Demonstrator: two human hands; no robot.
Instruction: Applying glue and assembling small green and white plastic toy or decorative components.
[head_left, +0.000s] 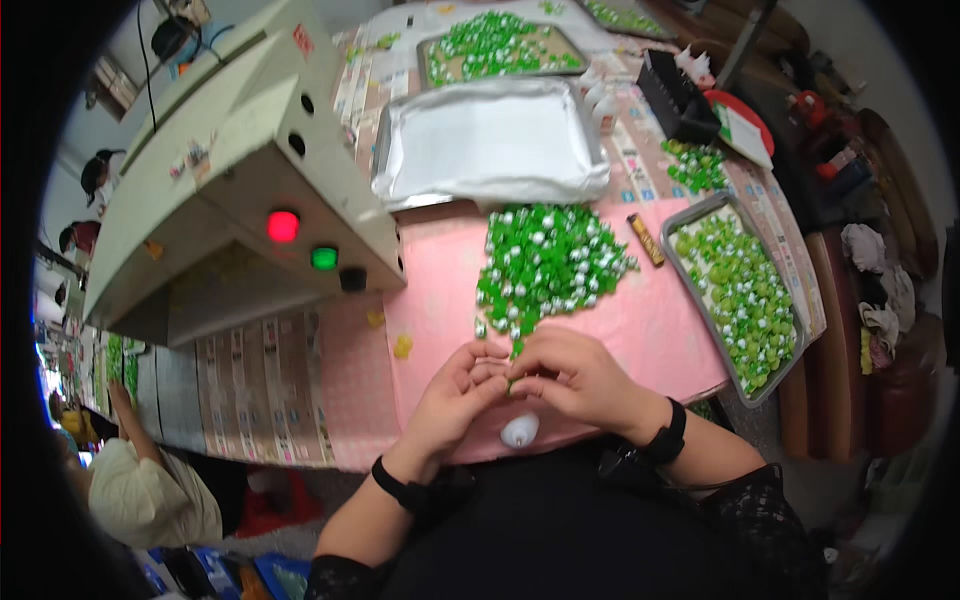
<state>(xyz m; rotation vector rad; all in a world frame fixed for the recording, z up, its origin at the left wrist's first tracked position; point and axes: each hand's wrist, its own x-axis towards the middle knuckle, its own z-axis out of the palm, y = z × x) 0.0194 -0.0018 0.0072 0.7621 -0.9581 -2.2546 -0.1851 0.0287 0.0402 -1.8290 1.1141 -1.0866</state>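
Note:
My left hand [462, 388] and my right hand [578, 378] meet close to the table's near edge, fingertips pinched together on a small green piece [511, 384], mostly hidden by the fingers. Just beyond them a heap of small green pieces with white parts [550, 262] spreads over the pink cloth [440, 270]. A few stray pieces from it lie right at my fingertips. Under my hands, close to my body, is a small white bottle [519, 431] with a pointed tip.
A foil-lined tray [490, 195] lies behind the heap. Another tray [672, 240] of green and white pieces stands right, near a brown-yellow tube [646, 240]. A beige machine [340, 200] with red and green buttons fills the left. Another person [150, 490] sits far left.

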